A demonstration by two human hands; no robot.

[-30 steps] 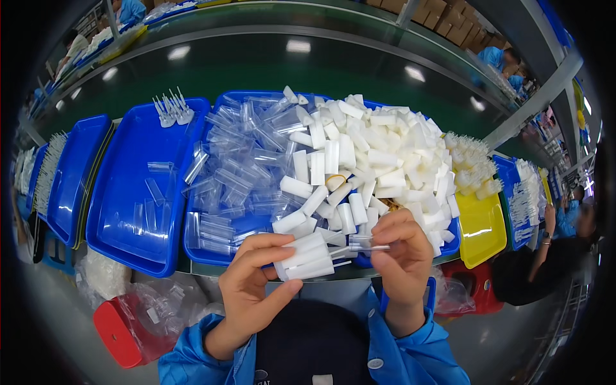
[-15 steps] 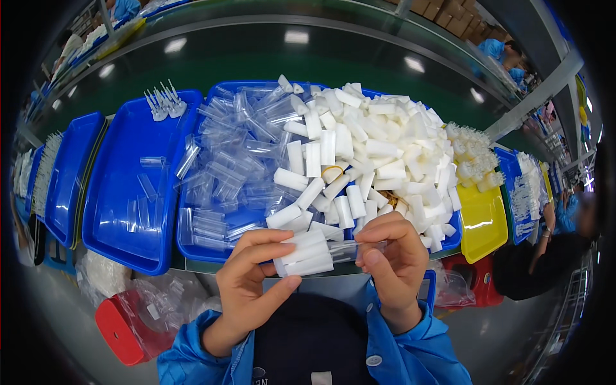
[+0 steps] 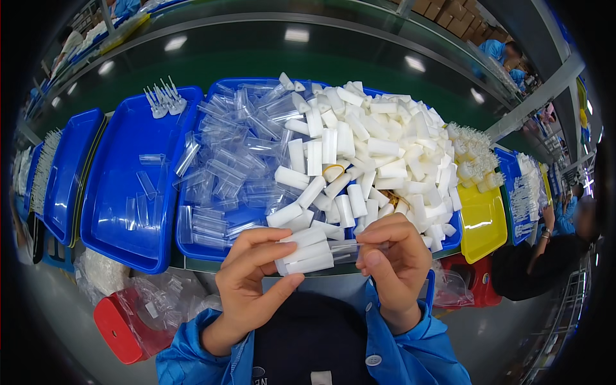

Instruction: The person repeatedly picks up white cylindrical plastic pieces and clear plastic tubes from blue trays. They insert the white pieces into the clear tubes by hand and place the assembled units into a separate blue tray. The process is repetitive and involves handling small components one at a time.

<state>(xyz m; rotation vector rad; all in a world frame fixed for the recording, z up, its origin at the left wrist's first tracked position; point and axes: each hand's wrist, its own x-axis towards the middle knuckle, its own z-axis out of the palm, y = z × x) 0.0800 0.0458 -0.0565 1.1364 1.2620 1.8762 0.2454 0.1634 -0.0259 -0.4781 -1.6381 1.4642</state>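
My left hand (image 3: 247, 282) is closed round a small bundle of white plastic pieces (image 3: 309, 258), lying side by side near the front edge of the trays. From the right end of the bundle sticks out a clear plastic sleeve (image 3: 345, 251). The thumb and fingers of my right hand (image 3: 399, 260) pinch the outer end of that sleeve. How far the clear plastic runs along the white pieces I cannot make out. Just beyond my hands, a blue tray (image 3: 242, 217) carries loose clear sleeves (image 3: 221, 170) on its left and heaped white pieces (image 3: 385, 147) on its right.
Left stands another blue tray (image 3: 122, 186) with several clear sleeves and a cluster of white nozzle-like parts (image 3: 165, 99). A yellow tray (image 3: 484, 221) at right carries whitish parts (image 3: 475, 157). Red stools (image 3: 119, 330) stand below, and a green conveyor (image 3: 256, 54) runs behind.
Both hands keep nearly the same grip and place. The view has shifted very slightly.
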